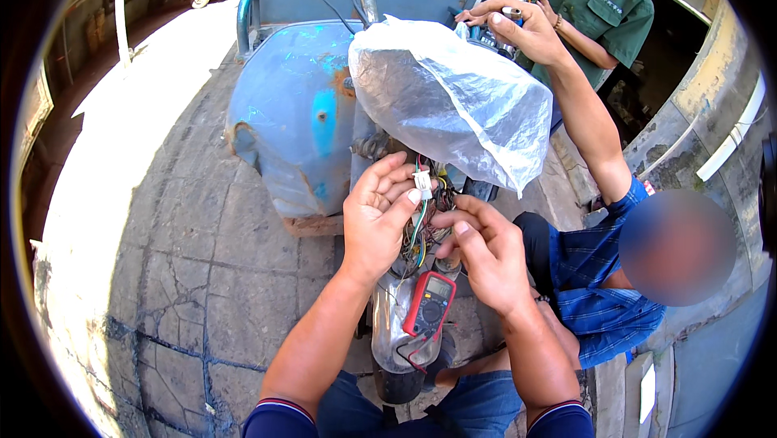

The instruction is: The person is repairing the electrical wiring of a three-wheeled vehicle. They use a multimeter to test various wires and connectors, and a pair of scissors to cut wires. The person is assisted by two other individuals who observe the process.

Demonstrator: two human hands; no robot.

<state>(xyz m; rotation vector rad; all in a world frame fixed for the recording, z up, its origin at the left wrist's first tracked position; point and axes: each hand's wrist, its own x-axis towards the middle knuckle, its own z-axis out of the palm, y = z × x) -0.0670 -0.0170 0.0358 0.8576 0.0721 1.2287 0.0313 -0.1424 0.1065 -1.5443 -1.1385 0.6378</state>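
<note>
My left hand (374, 211) pinches a white plastic wire connector (422, 182) between thumb and fingers. Green, black and other thin wires run down from it into a tangled wire bundle (417, 236). Beside that bundle, my right hand (490, 256) has half-curled fingers spread apart at the wires; I see nothing clearly gripped in it. Below both hands, a red multimeter (430, 304) with a grey screen lies on a shiny metal curved part (388, 321), its red and black leads (417, 353) hanging loosely. A clear plastic bag (453, 90) covers something just beyond my hands.
A scuffed blue metal vehicle body (299, 114) stands ahead on paved ground (186, 276). At the right, a person in a blue plaid shirt (599, 252) crouches close, an arm raised beside the bag. Another person in a green shirt (599, 13) stands farther back.
</note>
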